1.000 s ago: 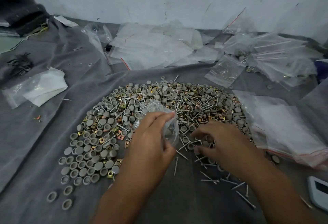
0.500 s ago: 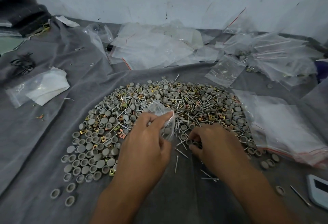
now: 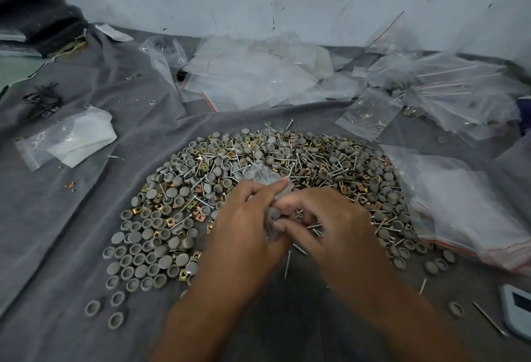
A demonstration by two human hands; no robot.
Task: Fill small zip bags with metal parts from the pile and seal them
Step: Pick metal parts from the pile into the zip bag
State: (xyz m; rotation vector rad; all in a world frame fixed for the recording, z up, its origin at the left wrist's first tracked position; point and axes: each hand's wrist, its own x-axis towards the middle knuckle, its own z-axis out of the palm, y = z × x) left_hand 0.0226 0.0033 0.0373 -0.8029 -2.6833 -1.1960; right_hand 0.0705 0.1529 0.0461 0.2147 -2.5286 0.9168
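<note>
Left hand (image 3: 244, 229) pinches bag (image 3: 263, 176) over near edge of pile (image 3: 287, 178); bag mouth faces right; right hand (image 3: 330, 226), touching, fingers curled on grey cap (image 3: 274, 215) at mouth; contents blurred.

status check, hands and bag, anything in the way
Left hand grips small zip bag. Right hand at its mouth, pinching grey cap. Bag unsealed. Nothing blocking; pile underneath.

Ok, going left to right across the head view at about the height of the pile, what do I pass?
Folded white cloth in a clear plastic bag → round pile of grey caps, brass clips and steel screws → stack of clear zip bags with red seal strips.
</note>
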